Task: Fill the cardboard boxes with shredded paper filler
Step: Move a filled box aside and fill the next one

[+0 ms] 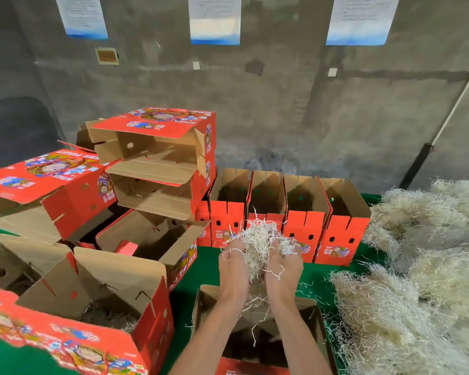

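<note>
- Shredded paper (259, 239) bunched between left hand (233, 266) and right hand (283, 266), fingers curled round it.
- Held above near open box (306, 307).
- Could spill onto green table (201, 266) if loosened early.

Counted: four upright red boxes (282, 212) in back row, three wall notices (215, 20), two hands (260, 269).
</note>
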Demonstrator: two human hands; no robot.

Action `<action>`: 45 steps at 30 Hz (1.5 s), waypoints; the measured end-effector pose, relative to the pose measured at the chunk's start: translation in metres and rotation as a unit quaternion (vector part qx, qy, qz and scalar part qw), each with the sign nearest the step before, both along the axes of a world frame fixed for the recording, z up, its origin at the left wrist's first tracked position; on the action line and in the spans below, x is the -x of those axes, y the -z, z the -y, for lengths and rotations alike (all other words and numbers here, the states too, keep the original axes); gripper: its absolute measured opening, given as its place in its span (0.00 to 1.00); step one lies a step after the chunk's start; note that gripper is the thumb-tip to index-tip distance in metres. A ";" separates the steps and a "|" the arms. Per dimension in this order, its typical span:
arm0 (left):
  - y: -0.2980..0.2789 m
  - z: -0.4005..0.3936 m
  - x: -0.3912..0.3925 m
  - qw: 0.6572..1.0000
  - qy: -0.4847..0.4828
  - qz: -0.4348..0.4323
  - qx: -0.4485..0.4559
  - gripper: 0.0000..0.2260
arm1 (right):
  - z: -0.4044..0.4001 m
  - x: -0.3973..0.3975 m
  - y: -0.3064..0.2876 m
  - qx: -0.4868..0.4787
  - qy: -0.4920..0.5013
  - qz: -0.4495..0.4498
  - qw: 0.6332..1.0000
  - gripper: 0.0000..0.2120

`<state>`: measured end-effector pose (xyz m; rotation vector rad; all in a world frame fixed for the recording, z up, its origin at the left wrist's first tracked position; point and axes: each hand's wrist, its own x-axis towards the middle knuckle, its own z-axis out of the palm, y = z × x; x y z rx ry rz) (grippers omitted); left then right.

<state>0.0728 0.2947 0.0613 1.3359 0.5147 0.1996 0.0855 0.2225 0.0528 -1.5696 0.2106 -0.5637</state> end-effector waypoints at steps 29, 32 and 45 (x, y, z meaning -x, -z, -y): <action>0.016 -0.013 -0.007 0.990 -0.079 -0.071 0.089 0.12 | 0.006 -0.009 -0.006 -0.019 -0.124 -0.151 0.981 0.22; 0.018 -0.016 -0.007 0.993 -0.063 -0.065 0.073 0.12 | 0.011 -0.008 -0.007 -0.006 -0.127 -0.153 0.980 0.23; 0.013 -0.023 -0.009 0.998 -0.035 -0.043 0.040 0.17 | 0.021 0.017 0.004 0.003 -0.126 -0.148 0.981 0.27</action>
